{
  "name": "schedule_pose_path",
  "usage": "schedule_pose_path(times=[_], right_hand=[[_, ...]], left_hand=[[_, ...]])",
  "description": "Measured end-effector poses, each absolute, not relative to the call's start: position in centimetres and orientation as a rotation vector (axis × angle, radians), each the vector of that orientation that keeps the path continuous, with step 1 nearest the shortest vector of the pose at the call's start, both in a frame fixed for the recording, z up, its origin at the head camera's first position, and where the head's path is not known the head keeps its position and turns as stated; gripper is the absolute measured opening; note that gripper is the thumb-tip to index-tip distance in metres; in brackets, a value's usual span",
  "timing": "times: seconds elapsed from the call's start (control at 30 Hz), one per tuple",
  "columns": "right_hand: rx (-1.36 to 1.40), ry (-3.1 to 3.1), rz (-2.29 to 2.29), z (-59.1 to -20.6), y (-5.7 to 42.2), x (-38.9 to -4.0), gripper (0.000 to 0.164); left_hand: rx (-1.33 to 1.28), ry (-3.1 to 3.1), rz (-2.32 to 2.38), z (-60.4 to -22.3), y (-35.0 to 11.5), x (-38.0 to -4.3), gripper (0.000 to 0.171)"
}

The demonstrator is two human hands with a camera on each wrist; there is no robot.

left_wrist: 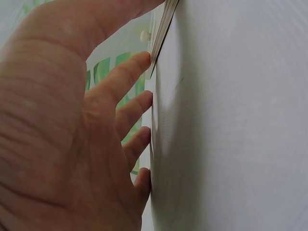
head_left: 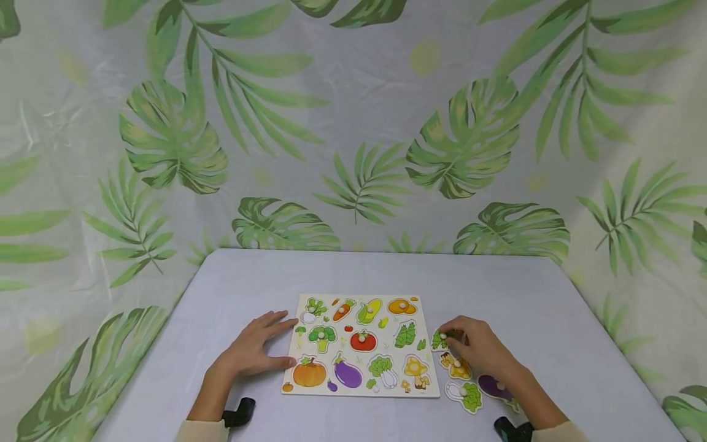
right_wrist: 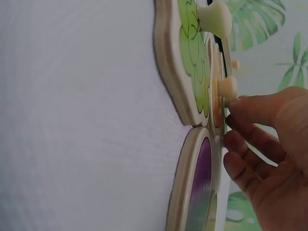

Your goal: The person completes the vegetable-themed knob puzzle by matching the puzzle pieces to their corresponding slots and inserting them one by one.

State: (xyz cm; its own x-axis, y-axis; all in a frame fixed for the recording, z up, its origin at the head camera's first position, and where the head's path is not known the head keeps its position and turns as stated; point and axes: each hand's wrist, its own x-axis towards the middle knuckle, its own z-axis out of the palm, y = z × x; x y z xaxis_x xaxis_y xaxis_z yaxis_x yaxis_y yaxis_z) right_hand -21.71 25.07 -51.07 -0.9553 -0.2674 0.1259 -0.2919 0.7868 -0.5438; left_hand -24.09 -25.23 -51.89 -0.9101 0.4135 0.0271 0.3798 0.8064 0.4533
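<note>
A wooden vegetable peg puzzle board [head_left: 381, 380] lies flat on the table. My left hand [head_left: 256, 347] is at its left side, fingers spread, with thumb and index finger touching the edge; in the left wrist view the other fingertips [left_wrist: 144, 134] lie along the table. Just off the board's right edge, my right hand [head_left: 480, 347] pinches the knob of a green leafy vegetable puzzle piece [head_left: 437, 342]. Its fingertips [right_wrist: 233, 161] partly hide that piece in the right wrist view. Close below lie a yellow mushroom piece [head_left: 458, 368], a cabbage piece [head_left: 471, 396] and a purple eggplant piece [head_left: 491, 387].
Knobbed pieces, among them a tomato [head_left: 363, 340], broccoli [head_left: 322, 337] and carrot [head_left: 343, 310], sit in the board. Matching printed pictures without visible knobs fill other spots, such as the eggplant picture [head_left: 348, 373]. A leaf-patterned curtain [head_left: 364, 123] hangs behind the white table [head_left: 248, 276].
</note>
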Motion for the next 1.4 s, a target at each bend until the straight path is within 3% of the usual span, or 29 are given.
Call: schedule_pose_path(times=[0.43, 1.4], right_hand=[[0.515, -2.927, 0.857, -51.0, 25.4, -21.5, 0.024], [0.253, -2.812, 0.805, -50.2, 27.0, -20.2, 0.009]], left_hand=[[0.65, 2.902, 0.718, -52.0, -24.9, -24.0, 0.084], [0.63, 2.9, 0.719, -51.7, -25.2, -24.0, 0.085]])
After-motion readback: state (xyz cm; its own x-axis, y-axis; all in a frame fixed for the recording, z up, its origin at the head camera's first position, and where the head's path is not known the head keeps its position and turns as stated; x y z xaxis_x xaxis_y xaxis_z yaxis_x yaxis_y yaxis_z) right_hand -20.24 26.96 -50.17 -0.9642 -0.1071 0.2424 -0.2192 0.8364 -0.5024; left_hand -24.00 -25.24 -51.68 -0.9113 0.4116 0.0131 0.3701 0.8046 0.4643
